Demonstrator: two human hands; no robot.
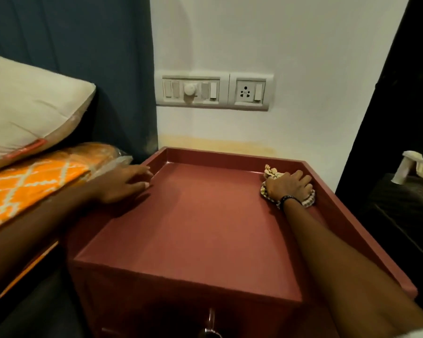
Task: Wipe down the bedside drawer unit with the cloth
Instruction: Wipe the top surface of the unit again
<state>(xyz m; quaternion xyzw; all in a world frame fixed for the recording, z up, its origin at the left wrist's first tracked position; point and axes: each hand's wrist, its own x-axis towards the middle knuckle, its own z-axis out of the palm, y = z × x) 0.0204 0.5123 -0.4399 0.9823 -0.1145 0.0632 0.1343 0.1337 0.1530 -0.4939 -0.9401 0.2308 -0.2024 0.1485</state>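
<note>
Seen from above and in front: a dark red bedside drawer unit [193, 215] filling the centre and lower middle of the frame, its top ringed on three sides by a low raised rim, a metal handle [211, 323] showing on the drawer front at the bottom edge. At centre right, near the top's back right corner and just inside the right rim, a bunched checked cloth [266, 189] lying on the red surface. On top of that cloth, the right hand [288, 185], palm down, grip laid over the cloth with fingers bent down around it, pressing it to the surface; cloth edges peeking out on the left, at the far side and by the wrist. Round that wrist, a dark band [288, 200]. At centre left, the left hand [125, 182], resting on the unit's left rim, fingers straight and apart, holding nothing. At left, a bed with an orange and white patterned cover [29, 189], a pale pillow [27, 111] above it in the upper left, and a dark blue headboard [71, 35] behind. On the white wall at upper centre, a switch panel [191, 90] with a socket plate [250, 91] beside it. At the right edge, a white plastic basket [418, 167] on dark furniture.
</note>
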